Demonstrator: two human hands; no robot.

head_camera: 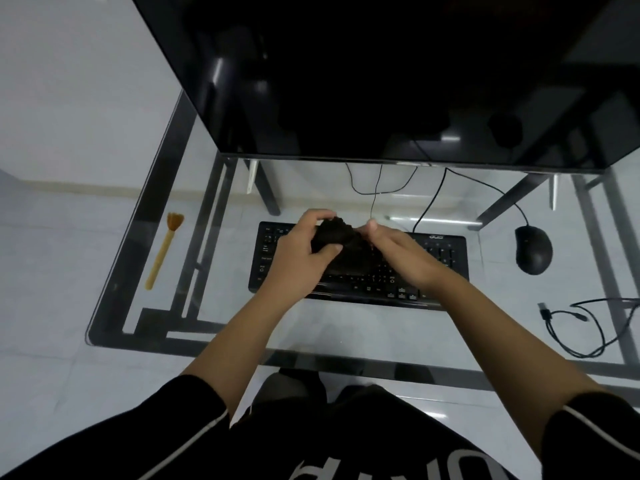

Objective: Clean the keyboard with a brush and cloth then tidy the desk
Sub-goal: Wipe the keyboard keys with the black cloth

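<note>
Both our hands, left (298, 252) and right (398, 251), have fingers bunching the dark cloth (341, 245) over the keyboard (446, 258); it looks soft and light, best gripped by its edges.

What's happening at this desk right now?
A person seated at a glass desk holds a dark cloth bunched between the left hand and right hand, just above a black keyboard. A small brush lies untouched at the desk's left side. A mouse and a loose cable sit to the right, below a dark monitor.
</note>
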